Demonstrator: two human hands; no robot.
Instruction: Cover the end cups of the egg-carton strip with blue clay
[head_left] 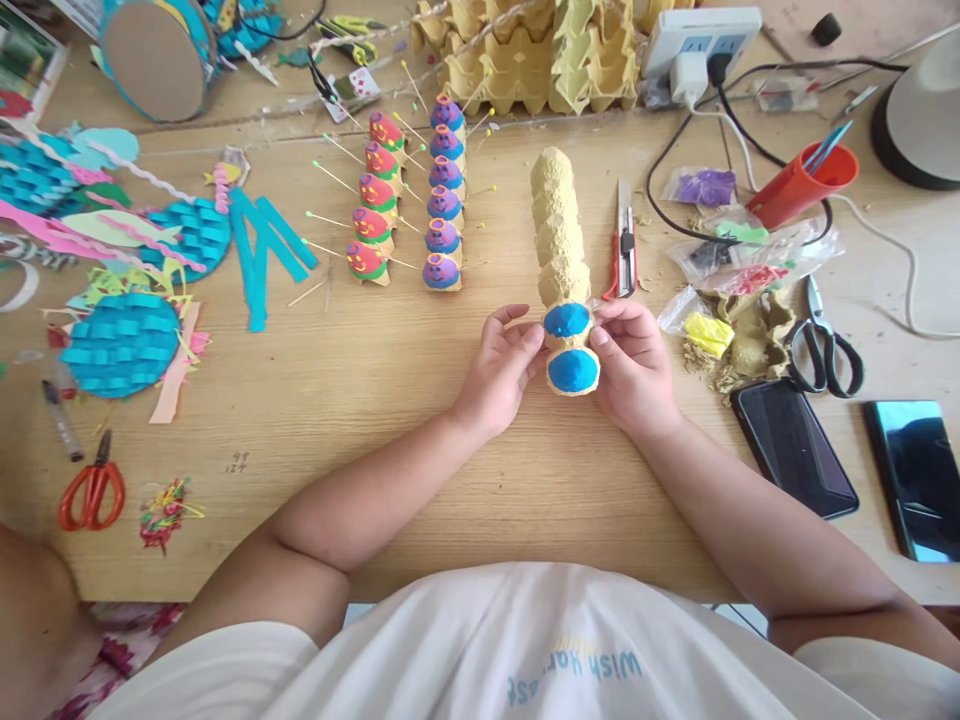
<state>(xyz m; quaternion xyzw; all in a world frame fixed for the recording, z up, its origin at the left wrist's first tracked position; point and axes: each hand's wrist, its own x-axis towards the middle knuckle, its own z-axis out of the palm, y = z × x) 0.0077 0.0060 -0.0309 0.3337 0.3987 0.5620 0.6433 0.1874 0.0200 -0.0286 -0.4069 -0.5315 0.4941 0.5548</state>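
A strip of egg carton cups (561,235) lies lengthwise on the table, pointing away from me. Its two nearest cups bear blue clay (573,371); the farther ones are bare yellowish pulp. My left hand (504,362) grips the strip's left side near the second blue cup, thumb against it. On the opposite side my right hand (631,362) pinches the same strip between thumb and fingers. Beyond my right hand rests a red and black utility knife (624,245). To the left stand two finished strips, a red-green one (373,225) and a purple-blue one (444,205), with pins stuck in them.
Blue woven paper pieces (124,343) and orange-handled scissors (93,490) are at left. At right are black scissors (823,345), clay in bags (707,335), two phones (795,445) and a red cup (810,185). Egg cartons (525,60) and a power strip (701,45) line the back.
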